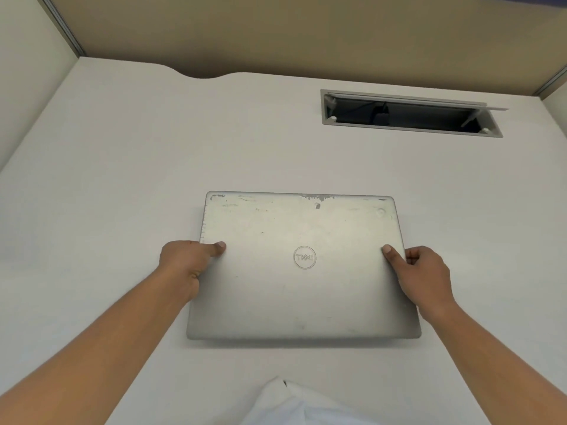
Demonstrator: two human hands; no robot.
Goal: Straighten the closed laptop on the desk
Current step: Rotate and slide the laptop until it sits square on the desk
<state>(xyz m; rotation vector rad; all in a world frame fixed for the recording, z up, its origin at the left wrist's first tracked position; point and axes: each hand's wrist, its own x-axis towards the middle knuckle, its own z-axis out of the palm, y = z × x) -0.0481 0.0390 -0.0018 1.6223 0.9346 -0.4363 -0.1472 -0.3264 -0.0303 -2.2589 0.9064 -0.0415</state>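
Both hands' grip (190, 259) (425, 271) on desk-top laptop (303, 271)

Both arms are bare from the near edge of the view up to the wrists, with no sleeve, watch, band or bracelet on either forearm. The left hand (187, 259) shows no ring; its thumbnail is short and unpainted. The right hand (420, 271) is likewise bare of rings, with a short, plain, unpainted nail on the thumb. The other fingers of both hands are curled out of sight, so their nails cannot be told. At the bottom middle of the view, by the near edge of the counter (122, 167), a fold of white cloth (294, 403) shows, seemingly the person's garment, plain and unmarked, with a small dark spot near its top.
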